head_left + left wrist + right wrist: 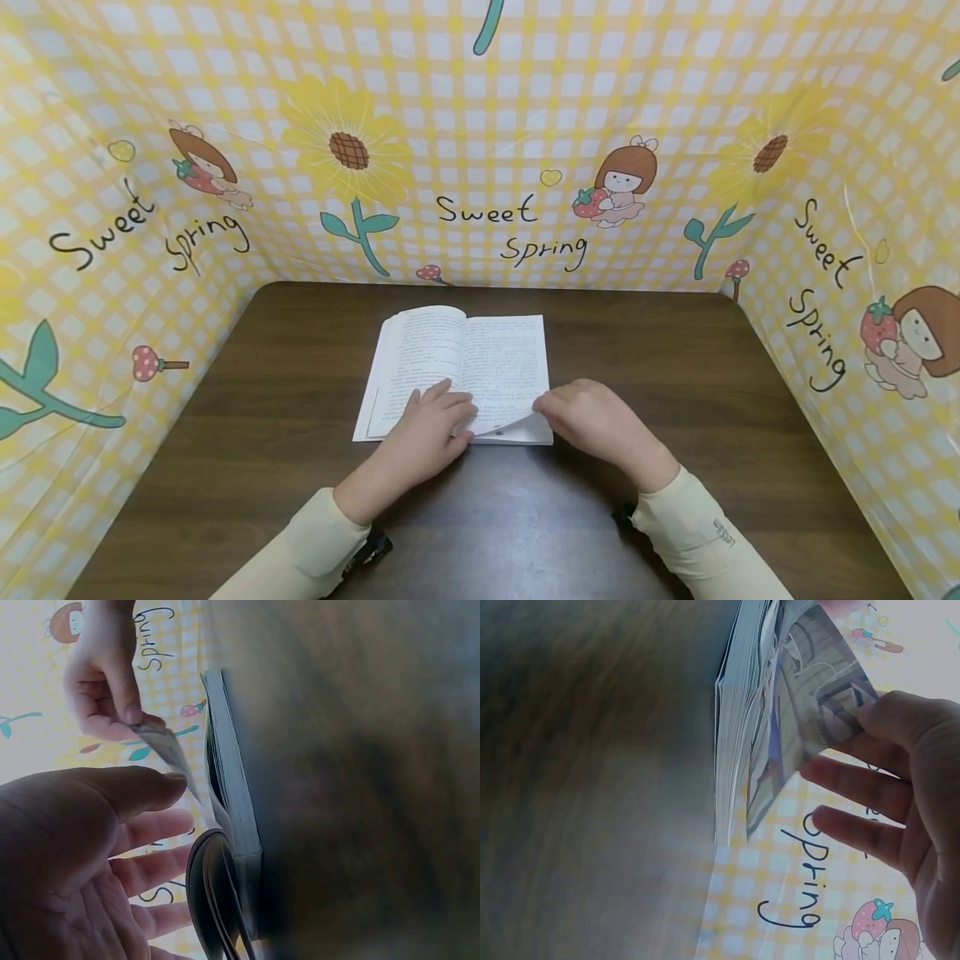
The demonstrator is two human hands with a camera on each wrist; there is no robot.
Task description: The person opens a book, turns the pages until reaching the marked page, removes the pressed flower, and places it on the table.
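An open book lies on the dark wooden table, text printed on both visible pages. My right hand pinches the lower right corner of a right-hand page between thumb and fingers, and that corner is lifted off the stack. In the right wrist view the raised page shows a printed picture on its underside. My left hand rests over the lower middle of the book by the spine, its fingers spread. Seen from the left wrist, the left hand's fingers are extended beside the curved pages.
The brown table extends around the book on every side. A yellow checked cloth with flowers and lettering rises behind it and along both sides. Dark straps show at the sleeve cuffs.
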